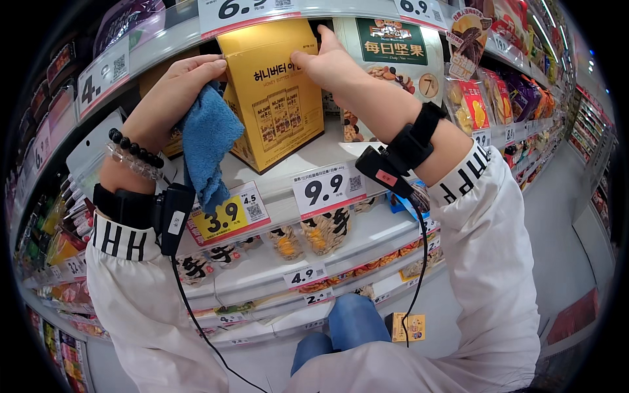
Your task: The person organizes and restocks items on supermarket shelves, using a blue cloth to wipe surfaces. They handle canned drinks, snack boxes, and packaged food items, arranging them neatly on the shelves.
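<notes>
A yellow cardboard box (pixel 290 115) of honey butter almond snacks stands on a white store shelf (pixel 339 151), turned at an angle with one corner towards me. My right hand (pixel 331 61) grips its upper right side, thumb on the front face. At its upper left edge are the fingers of my left hand (pixel 189 76), which also holds a blue terry cloth (pixel 211 130). The cloth hangs down beside the box, over the shelf's front edge and part of a yellow price tag (pixel 228 214). Right of the box stands a white and green nut pouch (pixel 393 46), partly behind my right forearm.
A shelf edge with price tags (pixel 248 12) runs close above my hands. Lower shelves hold bagged snacks (pixel 327 233). Packaged dried fruit (pixel 467 105) fills the right side. A small yellow box (pixel 410 326) is near the floor by my knee. Black cables (pixel 425 255) hang from both wrists.
</notes>
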{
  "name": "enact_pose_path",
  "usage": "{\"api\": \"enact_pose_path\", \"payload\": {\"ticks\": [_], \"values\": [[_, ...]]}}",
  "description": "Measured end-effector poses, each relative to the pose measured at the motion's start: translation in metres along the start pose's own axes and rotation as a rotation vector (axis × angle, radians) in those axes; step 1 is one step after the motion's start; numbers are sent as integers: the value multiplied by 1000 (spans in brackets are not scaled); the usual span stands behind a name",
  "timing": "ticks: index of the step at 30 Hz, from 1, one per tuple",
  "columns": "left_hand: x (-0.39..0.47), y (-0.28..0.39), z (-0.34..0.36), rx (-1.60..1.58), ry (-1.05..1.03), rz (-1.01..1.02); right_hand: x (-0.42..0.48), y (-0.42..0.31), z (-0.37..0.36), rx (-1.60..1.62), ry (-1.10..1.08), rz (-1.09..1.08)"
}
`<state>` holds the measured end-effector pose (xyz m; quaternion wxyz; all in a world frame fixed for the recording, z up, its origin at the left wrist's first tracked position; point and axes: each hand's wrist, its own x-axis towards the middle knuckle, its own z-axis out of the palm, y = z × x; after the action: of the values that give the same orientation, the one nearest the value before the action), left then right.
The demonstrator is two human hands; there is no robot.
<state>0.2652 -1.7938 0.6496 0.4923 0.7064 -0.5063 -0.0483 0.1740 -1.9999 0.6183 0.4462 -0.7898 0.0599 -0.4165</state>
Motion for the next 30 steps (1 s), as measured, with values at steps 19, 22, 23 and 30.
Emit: {"api": "enact_pose_path", "payload": {"ticks": [19, 22, 23, 30], "values": [[-34, -25, -13, 835, 42, -119, -26, -27, 18, 146, -251, 9], [-32, -23, -4, 802, -87, -219, -30, -30, 9, 109, -271, 62], [-31, -24, -2, 781, -107, -216, -30, -29, 9, 141, -283, 37], [-13, -27, 6, 737, -207, -252, -31, -16, 21, 2, -146, -338]]}}
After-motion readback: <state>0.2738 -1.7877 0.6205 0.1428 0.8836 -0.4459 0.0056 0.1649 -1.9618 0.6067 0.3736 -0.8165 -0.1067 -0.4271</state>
